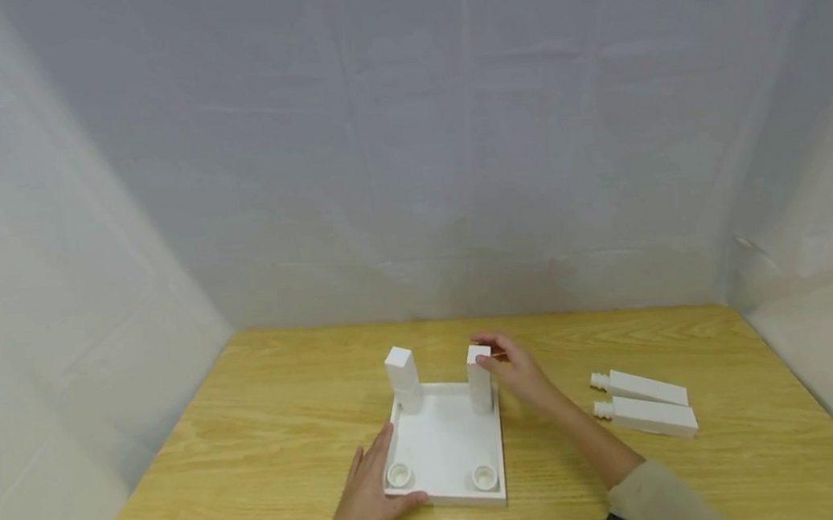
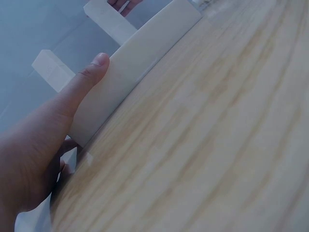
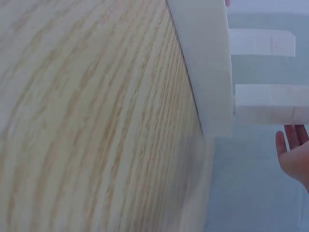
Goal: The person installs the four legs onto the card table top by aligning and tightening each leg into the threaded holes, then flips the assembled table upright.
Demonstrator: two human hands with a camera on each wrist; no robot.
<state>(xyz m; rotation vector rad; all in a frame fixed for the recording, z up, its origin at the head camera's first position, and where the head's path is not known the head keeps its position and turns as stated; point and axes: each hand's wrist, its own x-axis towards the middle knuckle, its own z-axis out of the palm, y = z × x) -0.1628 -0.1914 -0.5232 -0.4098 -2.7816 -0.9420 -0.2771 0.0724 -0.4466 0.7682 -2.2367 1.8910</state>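
Observation:
A white square board (image 1: 444,443) with a raised rim lies on the table, with round sockets at its two near corners. White square legs stand upright at its far corners: the left leg (image 1: 402,374) and the right leg (image 1: 480,384). My right hand (image 1: 514,370) holds the right leg near its top, thumb on the near side and fingers behind. My left hand (image 1: 367,489) grips the board's near left corner; its thumb lies along the front rim and its fingers along the left side. The left wrist view shows that thumb against the board's side wall (image 2: 140,53).
Two loose white legs, a farther one (image 1: 646,386) and a nearer one (image 1: 652,415), lie side by side on the wooden table (image 1: 269,431) at the right, threaded ends pointing left. Pale sheeting (image 1: 410,172) hangs behind the table and at both sides.

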